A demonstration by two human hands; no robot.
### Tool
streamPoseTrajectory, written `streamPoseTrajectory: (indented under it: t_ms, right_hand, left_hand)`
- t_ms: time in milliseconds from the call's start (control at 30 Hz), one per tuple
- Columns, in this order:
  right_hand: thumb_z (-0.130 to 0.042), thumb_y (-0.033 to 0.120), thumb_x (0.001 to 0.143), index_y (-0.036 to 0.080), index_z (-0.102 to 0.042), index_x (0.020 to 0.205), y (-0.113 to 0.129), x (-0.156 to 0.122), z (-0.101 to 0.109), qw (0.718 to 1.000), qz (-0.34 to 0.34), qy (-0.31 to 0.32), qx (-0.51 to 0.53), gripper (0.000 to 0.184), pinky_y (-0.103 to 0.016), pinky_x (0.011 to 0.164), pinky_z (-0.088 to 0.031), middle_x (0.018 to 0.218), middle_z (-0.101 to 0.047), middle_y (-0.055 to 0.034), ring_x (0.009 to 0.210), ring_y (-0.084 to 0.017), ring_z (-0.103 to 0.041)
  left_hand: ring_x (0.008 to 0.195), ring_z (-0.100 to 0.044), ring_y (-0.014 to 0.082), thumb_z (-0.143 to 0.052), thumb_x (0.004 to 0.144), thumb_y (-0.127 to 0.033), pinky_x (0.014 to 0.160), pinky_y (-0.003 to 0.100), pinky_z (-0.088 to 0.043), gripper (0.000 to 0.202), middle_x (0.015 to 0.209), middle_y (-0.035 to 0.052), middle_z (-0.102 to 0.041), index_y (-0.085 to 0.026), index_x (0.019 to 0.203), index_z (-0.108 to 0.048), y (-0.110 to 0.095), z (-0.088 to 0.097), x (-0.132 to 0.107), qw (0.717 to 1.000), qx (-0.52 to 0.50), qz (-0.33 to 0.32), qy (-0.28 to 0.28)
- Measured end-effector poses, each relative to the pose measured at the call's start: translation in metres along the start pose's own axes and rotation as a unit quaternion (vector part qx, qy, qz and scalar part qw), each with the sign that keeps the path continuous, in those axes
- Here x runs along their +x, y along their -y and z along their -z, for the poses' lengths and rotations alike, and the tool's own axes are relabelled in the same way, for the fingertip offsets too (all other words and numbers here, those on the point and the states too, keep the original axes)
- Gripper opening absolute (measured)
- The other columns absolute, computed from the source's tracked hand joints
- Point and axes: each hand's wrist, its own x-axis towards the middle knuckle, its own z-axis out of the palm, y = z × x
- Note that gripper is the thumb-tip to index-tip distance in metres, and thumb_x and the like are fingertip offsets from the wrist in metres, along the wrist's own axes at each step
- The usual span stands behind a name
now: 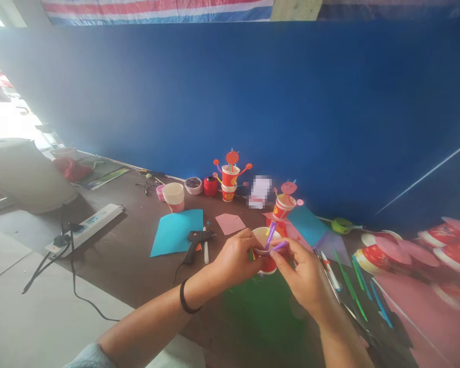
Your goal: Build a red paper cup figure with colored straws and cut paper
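Observation:
In front of me a red and white paper cup [267, 264] stands tilted over the green mat [266, 317]. My left hand [235, 258] is closed on the cup's left rim. With closed fingers my right hand [297, 271] pinches a purple strip [279, 246] at the cup's right rim. Another purple strip [270, 234] rises from inside the cup. Beyond it stand a decorated cup figure [284, 206] with a round pink head and a stacked cup figure [230, 177] with red discs on its arms.
A black glue gun [194, 244] lies by blue paper [172, 232], left of my hands. A stack of paper cups [174, 196] stands behind. Further left is a power strip [86, 230] with cords. Green strips [350, 286], pens and pink paper [425, 322] lie to the right.

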Motion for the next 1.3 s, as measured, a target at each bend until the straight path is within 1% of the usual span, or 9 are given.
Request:
streamPoseTrajectory:
  t_ms: [133, 233, 367, 533, 700, 900, 1000, 1200, 1300]
  right_hand:
    - [-0.050, 0.033, 0.087, 0.020, -0.058, 0.086, -0.004, 0.001, -0.005, 1.000, 0.007, -0.016, -0.002, 0.015, -0.024, 0.059, -0.051, 0.073, -0.069, -0.0028, 0.067, -0.017, -0.067]
    - [-0.049, 0.033, 0.089, 0.021, -0.061, 0.084, -0.005, 0.002, -0.005, 0.997, 0.044, -0.015, -0.053, 0.017, -0.024, 0.057, -0.050, 0.074, -0.071, -0.0029, 0.066, -0.018, -0.067]
    - [-0.051, 0.034, 0.089, 0.023, -0.061, 0.085, -0.003, 0.001, -0.001, 0.991, 0.068, 0.006, -0.118, 0.015, -0.024, 0.054, -0.047, 0.065, -0.069, 0.0008, 0.057, -0.016, -0.065]
    - [-0.053, 0.037, 0.087, 0.022, -0.059, 0.099, -0.004, -0.002, -0.001, 0.986, 0.049, -0.005, -0.162, 0.020, -0.028, 0.056, -0.047, 0.071, -0.071, -0.0019, 0.065, -0.021, -0.068]
    - [-0.049, 0.030, 0.087, 0.020, -0.057, 0.104, -0.003, -0.004, -0.001, 0.994, 0.035, 0.036, -0.096, 0.021, -0.028, 0.059, -0.048, 0.072, -0.070, -0.0020, 0.064, -0.019, -0.066]
    - [-0.049, 0.035, 0.088, 0.018, -0.059, 0.101, -0.006, -0.008, 0.003, 0.996, -0.012, 0.048, 0.078, 0.024, -0.023, 0.059, -0.050, 0.073, -0.068, -0.0026, 0.064, -0.016, -0.064]
    - [-0.051, 0.038, 0.087, 0.018, -0.061, 0.098, -0.008, -0.007, 0.002, 0.990, -0.039, 0.049, 0.127, 0.025, -0.022, 0.057, -0.050, 0.067, -0.066, -0.0004, 0.060, -0.016, -0.063]
    - [-0.055, 0.041, 0.084, 0.019, -0.061, 0.082, -0.011, 0.000, -0.002, 0.988, -0.071, 0.043, 0.130, 0.023, -0.023, 0.061, -0.050, 0.068, -0.067, -0.0009, 0.068, -0.018, -0.066]
    - [-0.057, 0.042, 0.083, 0.018, -0.060, 0.087, -0.017, 0.001, -0.005, 0.989, -0.081, 0.021, 0.121, 0.025, -0.024, 0.058, -0.049, 0.067, -0.067, -0.0014, 0.065, -0.018, -0.065]
  left_hand:
    - [0.063, -0.049, 0.0110, -0.062, 0.064, -0.013, 0.057, 0.022, -0.037, 0.009, 0.071, 0.0002, -0.056, -0.016, 0.072, -0.063, 0.003, -0.001, 0.001, 1.000, -0.017, 0.020, -0.001]
    - [0.064, -0.049, 0.0105, -0.062, 0.064, -0.012, 0.058, 0.021, -0.036, 0.010, 0.071, -0.0009, -0.055, -0.016, 0.073, -0.063, 0.009, -0.003, 0.001, 1.000, -0.022, 0.016, -0.003]
    - [0.063, -0.048, 0.0096, -0.063, 0.063, -0.011, 0.057, 0.020, -0.034, 0.010, 0.071, -0.0018, -0.054, -0.016, 0.072, -0.062, 0.011, -0.006, 0.000, 1.000, -0.017, 0.015, 0.003]
    - [0.065, -0.050, 0.0105, -0.065, 0.066, -0.016, 0.057, 0.021, -0.035, 0.008, 0.073, -0.0012, -0.055, -0.017, 0.073, -0.062, 0.007, -0.006, -0.001, 1.000, 0.003, 0.021, 0.009]
    - [0.069, -0.054, 0.0120, -0.067, 0.066, -0.015, 0.061, 0.023, -0.040, 0.015, 0.081, 0.0008, -0.059, -0.018, 0.080, -0.065, 0.005, -0.003, 0.000, 1.000, 0.019, -0.008, 0.024]
    - [0.080, -0.054, 0.0178, -0.070, 0.071, -0.036, 0.074, 0.030, -0.043, 0.018, 0.080, 0.0044, -0.063, -0.021, 0.079, -0.071, -0.001, 0.004, 0.003, 0.996, 0.025, -0.091, -0.005]
    - [0.074, -0.055, 0.0151, -0.066, 0.075, -0.039, 0.074, 0.028, -0.042, 0.021, 0.075, 0.0030, -0.064, -0.020, 0.081, -0.071, -0.002, 0.006, 0.006, 0.994, -0.001, -0.105, 0.026]
    - [0.067, -0.056, 0.0124, -0.058, 0.080, -0.043, 0.064, 0.022, -0.041, 0.031, 0.073, 0.0036, -0.066, -0.014, 0.082, -0.070, 0.004, 0.005, 0.007, 0.991, -0.096, -0.011, 0.092]
    - [0.061, -0.056, 0.0115, -0.057, 0.079, -0.044, 0.057, 0.020, -0.040, 0.034, 0.070, 0.0043, -0.066, -0.012, 0.082, -0.069, 0.008, 0.002, 0.007, 0.977, -0.164, 0.056, 0.124]
